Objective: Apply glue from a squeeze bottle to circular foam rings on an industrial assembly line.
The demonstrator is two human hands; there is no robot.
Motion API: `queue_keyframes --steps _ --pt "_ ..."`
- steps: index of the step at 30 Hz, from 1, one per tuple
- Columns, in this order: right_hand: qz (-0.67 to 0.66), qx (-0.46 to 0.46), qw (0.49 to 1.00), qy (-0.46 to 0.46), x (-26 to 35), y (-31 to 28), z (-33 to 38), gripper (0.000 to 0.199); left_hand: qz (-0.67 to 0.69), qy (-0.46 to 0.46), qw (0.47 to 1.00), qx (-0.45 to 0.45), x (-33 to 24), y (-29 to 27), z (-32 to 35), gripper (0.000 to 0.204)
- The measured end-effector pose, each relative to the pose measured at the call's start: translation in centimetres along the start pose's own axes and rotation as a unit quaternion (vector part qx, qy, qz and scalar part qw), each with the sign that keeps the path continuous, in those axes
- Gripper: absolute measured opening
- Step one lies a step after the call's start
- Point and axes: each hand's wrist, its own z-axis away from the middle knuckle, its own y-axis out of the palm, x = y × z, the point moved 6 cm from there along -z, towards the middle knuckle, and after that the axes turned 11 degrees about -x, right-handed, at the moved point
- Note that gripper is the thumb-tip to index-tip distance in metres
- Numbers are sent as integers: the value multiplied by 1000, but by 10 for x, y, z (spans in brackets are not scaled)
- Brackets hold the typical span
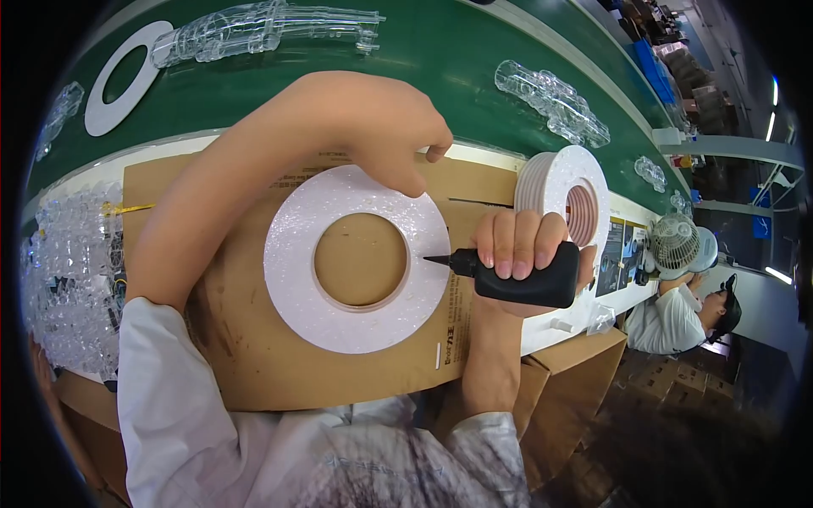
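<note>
A flat white ring (292,262) with a glossy, speckled face lies on a sheet of brown cardboard (229,347) in front of me. My right hand (525,254) is wrapped round a black squeeze bottle (533,284) with a thin pointed nozzle. The bottle is tipped on its side, and its nozzle tip is over the right part of the ring; I cannot tell whether it touches. My left hand (398,135) arches over the ring's far edge, its thumb and forefinger apart and no object visible between them. The other left fingers are hidden.
Several white rings stand stacked on edge (584,169) at the right. Clear plastic parts (72,288) are heaped at the left; a clear assembly (550,102) lies on the green bench (423,76). Beyond are a fan (675,244) and another person (677,317). Cardboard boxes (576,364) stand lower right.
</note>
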Motion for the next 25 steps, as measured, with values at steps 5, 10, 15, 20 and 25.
queue_keyframes --steps 5,10,15,20,25 --pt "22 8 1000 2 -2 4 2 52 -2 -13 1000 8 -2 -2 1 44" --pt "26 6 1000 -3 -1 6 2 53 -8 -10 1000 2 -2 -2 0 44" --pt "-2 -8 1000 -2 1 4 1 55 -10 -23 1000 7 -1 -2 2 43" --pt "-14 -21 1000 -1 0 1 3 55 -11 -17 1000 7 1 1 1 43" --pt "-9 -17 1000 2 -1 1 3 56 -19 -28 999 12 0 -2 2 45"
